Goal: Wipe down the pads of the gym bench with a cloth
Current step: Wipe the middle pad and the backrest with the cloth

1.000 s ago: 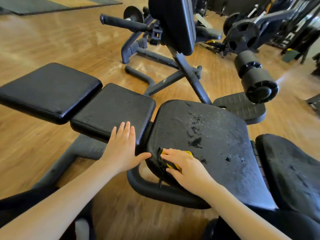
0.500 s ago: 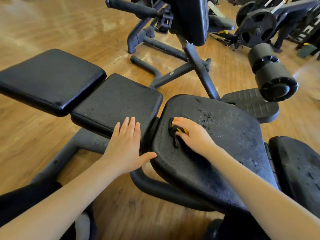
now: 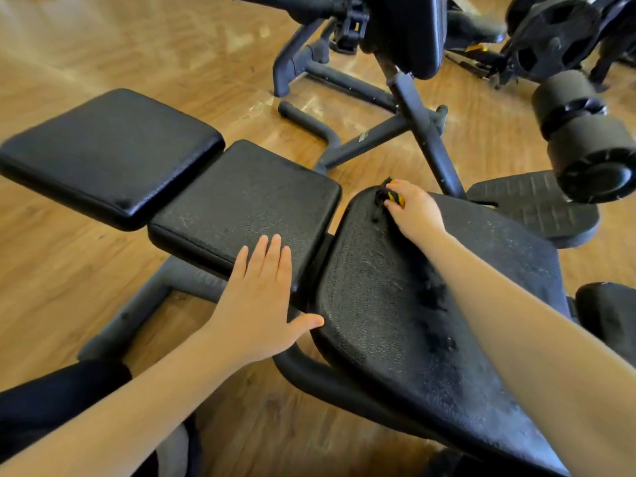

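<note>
Cloth [image 3: 392, 197] under right hand [image 3: 414, 213], far pad [image 3: 395, 304] edge

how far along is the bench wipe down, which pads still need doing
Nothing looks finished. In hand: the right hand presses a small yellow and black cloth on the far edge of the big worn black seat pad, which still shows dark scuffs. The left hand lies flat on the middle black rectangular pad. Left, as far as I can tell: that pad, the far-left glossy black pad and the pad at the right edge.
</note>
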The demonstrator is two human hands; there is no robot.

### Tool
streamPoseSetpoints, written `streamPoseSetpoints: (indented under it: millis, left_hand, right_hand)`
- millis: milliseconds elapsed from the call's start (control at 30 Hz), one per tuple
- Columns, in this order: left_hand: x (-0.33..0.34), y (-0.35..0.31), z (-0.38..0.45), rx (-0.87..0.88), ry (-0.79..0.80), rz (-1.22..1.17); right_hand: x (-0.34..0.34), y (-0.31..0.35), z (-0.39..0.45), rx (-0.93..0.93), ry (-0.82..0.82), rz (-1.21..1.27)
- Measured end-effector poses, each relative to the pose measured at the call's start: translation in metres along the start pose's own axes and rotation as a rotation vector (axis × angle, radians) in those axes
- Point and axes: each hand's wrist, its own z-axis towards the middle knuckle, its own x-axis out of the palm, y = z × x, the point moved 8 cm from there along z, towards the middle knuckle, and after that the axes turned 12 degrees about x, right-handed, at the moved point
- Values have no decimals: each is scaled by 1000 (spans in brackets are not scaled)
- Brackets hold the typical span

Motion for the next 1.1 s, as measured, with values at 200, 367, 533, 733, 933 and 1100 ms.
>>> streamPoseSetpoints:
  millis: [200,367,533,733,933,1100]
  left_hand:
    - [-3,0,-1,-29,43,-19]
    - [-5,-2,-1,-46,88,17]
    - [-7,-3,-2,-30,83,19]
    - [-5,-2,-1,-29,89,22]
    - [-5,-1,0,-21,87,30]
    - [-7,-3,-1,-17,67,-3]
  right_hand:
    - [4,7,-63,-19,63,-16]
    - [1,9,-139,-64,153,-27]
    - [-5,9,-209,-99,206,-56]
    - [-9,1,-250,-165,241,-94]
    - [-9,0,-245,-231,258,-88]
    - [-4,-9,-206,-246,217,-38]
